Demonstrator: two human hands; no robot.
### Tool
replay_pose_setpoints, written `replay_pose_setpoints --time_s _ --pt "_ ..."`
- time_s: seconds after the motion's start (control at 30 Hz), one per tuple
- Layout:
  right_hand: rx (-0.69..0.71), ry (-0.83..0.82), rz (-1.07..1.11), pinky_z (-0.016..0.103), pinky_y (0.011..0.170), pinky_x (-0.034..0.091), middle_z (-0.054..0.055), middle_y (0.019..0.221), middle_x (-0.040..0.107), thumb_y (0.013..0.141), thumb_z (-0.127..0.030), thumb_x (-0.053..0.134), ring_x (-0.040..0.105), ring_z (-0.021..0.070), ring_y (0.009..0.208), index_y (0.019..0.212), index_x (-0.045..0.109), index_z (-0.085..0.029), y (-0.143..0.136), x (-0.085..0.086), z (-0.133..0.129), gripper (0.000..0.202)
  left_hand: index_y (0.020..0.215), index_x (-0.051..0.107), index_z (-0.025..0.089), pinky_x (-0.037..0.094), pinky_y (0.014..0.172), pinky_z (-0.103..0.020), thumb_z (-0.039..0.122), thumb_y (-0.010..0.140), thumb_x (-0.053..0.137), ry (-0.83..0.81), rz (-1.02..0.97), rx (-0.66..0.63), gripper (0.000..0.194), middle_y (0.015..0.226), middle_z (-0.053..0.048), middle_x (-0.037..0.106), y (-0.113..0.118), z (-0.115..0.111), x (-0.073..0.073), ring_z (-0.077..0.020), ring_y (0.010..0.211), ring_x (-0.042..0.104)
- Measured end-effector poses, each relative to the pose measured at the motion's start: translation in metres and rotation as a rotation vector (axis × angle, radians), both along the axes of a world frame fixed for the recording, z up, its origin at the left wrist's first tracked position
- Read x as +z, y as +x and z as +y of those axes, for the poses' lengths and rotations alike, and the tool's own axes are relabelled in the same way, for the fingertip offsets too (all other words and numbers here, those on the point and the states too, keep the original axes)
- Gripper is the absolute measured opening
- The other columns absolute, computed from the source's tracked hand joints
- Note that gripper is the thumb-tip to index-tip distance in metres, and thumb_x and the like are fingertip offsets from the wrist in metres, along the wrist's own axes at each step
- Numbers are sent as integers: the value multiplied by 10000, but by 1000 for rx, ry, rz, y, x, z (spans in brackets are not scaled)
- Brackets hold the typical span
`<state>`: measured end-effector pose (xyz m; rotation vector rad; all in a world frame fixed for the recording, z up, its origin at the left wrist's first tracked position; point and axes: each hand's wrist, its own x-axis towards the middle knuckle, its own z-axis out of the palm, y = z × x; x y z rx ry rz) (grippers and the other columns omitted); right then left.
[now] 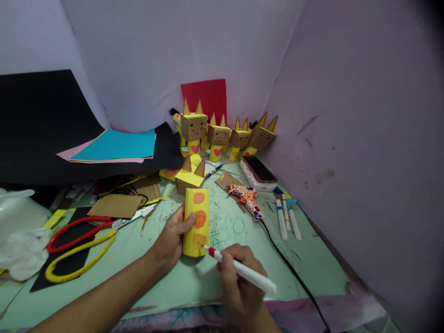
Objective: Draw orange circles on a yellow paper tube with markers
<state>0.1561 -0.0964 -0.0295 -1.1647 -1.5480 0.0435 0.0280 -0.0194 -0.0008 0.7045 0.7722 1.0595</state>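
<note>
My left hand [176, 233] is wrapped round the left side of a yellow tube [205, 208], its thumb across the front. Three orange-red spots run down the tube, which stands nearly upright over the table. A white marker with a red tip [248, 272] is gripped in my right hand [241, 277], and its point meets the lowest spot. Just behind the tube sits a cardboard head with a yellow top and two pointed ears [190, 177].
Several yellow figures with cardboard heads [219, 135] line the back. Scissors [83, 238], brown card [116, 205] and blue paper [116, 144] lie left. To the right are a patterned glue gun [247, 198] with a black cord, a phone [259, 169] and markers [281, 219].
</note>
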Motion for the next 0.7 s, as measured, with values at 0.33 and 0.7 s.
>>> replay_pose_setpoints --time_s 0.33,0.7 --pt "-22 -51 155 224 480 438 -3 599 570 863 -150 446 565 128 524 767 540 -188 3 -6 -2 139 1107 578 160 506 597 -259 239 653 734 -29 -31 11 487 795 -41 708 1 0 3 -175 670 634" --pt "63 -30 12 207 451 419 1 624 590 841 -122 470 579 119 508 810 560 -181 0 -1 1 111 1020 605 152 524 593 -254 223 652 733 -31 -46 32 397 802 -39 710 0 0 1 -167 671 641"
